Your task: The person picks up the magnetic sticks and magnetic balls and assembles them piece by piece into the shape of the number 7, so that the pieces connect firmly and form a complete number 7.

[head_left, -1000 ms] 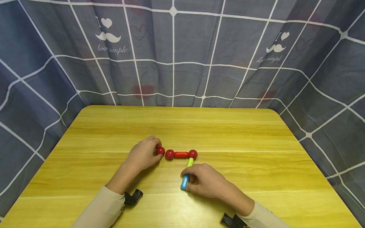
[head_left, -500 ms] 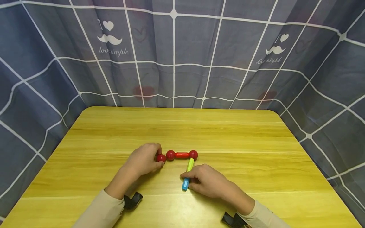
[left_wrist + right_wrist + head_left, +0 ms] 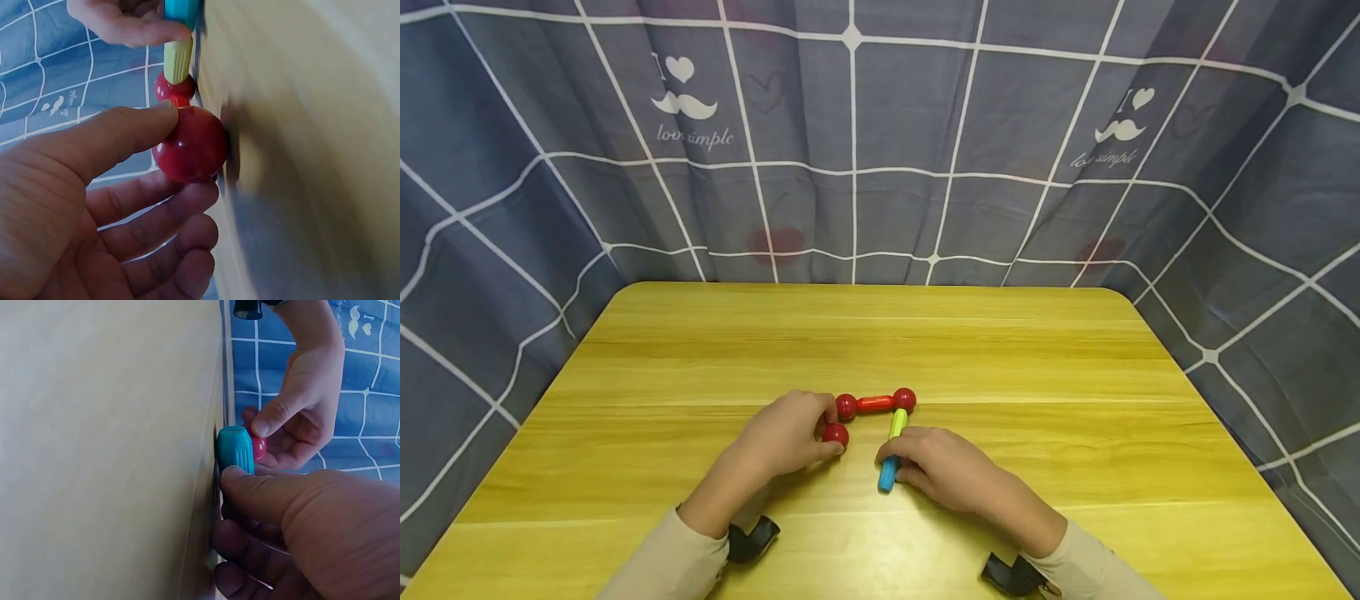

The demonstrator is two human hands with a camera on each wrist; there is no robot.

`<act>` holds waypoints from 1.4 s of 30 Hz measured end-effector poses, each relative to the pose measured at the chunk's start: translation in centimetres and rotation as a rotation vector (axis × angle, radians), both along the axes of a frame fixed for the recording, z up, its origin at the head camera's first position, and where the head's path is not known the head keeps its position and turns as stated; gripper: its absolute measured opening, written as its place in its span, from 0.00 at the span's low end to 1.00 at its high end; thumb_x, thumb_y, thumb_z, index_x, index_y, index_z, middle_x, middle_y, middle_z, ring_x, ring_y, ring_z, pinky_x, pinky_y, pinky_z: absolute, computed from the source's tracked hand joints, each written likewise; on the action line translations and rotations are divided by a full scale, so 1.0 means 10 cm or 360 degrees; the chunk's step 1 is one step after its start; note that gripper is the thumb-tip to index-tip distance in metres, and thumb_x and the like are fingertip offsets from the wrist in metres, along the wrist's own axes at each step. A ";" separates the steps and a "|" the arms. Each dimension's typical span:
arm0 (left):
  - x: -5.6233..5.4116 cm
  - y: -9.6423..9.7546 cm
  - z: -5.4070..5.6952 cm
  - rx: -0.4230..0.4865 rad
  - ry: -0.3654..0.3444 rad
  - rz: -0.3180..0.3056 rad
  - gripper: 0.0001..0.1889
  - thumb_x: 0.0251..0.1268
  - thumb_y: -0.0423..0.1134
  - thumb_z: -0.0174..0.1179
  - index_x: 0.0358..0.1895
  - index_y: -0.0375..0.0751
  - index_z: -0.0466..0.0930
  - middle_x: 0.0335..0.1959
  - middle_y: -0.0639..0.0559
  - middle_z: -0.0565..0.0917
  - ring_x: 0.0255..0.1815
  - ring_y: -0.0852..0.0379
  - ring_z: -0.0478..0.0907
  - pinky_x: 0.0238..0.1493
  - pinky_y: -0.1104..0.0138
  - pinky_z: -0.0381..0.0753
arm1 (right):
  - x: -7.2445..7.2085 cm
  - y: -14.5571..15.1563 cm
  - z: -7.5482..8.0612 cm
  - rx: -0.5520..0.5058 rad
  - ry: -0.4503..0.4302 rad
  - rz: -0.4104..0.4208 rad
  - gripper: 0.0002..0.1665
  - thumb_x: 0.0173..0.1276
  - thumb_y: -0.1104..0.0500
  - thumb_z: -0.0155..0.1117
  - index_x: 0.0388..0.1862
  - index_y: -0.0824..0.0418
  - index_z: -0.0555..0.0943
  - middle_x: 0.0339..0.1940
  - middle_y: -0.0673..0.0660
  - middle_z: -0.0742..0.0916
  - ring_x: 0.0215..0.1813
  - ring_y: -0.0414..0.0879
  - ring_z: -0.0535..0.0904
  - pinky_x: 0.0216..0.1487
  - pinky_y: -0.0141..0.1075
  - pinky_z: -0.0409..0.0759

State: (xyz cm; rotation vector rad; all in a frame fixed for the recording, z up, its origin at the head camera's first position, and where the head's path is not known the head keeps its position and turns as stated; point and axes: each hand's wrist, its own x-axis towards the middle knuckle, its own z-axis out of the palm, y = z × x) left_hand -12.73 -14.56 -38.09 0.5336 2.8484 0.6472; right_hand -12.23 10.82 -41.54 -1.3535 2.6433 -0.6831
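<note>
My left hand pinches a loose red ball between thumb and fingers, low over the table. Just beyond it lies a short red rod, with a second red ball at its left end and a third red ball at its right end. From that right-hand ball a yellow-green rod points toward me, with a blue rod in line behind it. My right hand holds the blue rod near where the two meet, its fingers hiding the join. In the right wrist view, the thumb presses on the ribbed blue rod.
The pieces lie around the middle of a yellow wood-grain table. A grey-blue checked curtain hangs behind the table and along both sides. Black wrist-camera mounts sit under both wrists, close to the tabletop.
My left hand has brought the loose red ball nearer to me and slightly right, from left of the row to just in front of it. My right hand has barely moved.
</note>
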 end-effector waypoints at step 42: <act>0.25 0.29 -0.02 0.0127 -0.0018 -0.0393 0.15 0.51 0.48 0.73 0.26 0.49 0.74 0.16 0.63 0.69 0.17 0.68 0.63 0.19 0.72 0.63 | -0.20 0.07 -0.08 -0.0114 0.0376 0.0130 0.12 0.69 0.52 0.65 0.51 0.48 0.83 0.39 0.41 0.77 0.36 0.32 0.73 0.39 0.25 0.73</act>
